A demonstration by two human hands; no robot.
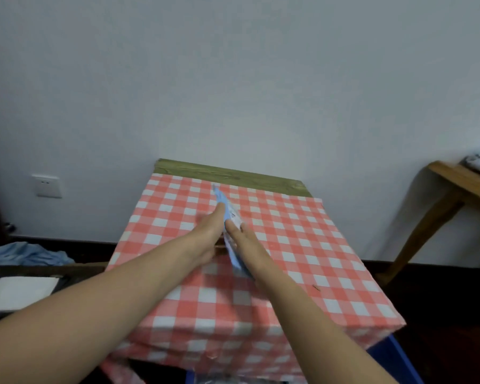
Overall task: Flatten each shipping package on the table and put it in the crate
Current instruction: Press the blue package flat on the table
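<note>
A thin light-blue shipping package stands on edge above the table with the red-and-white checked cloth. My left hand and my right hand press flat against its two sides with straight fingers, palms facing each other. The package's lower end sticks out below my right hand. The blue crate shows at the bottom edge, below the table's front right corner, with something clear and plastic inside it.
A bare wooden strip of the table runs along the wall. A wooden bench stands at the right. Blue cloth and a white sheet lie at the left, on the floor side.
</note>
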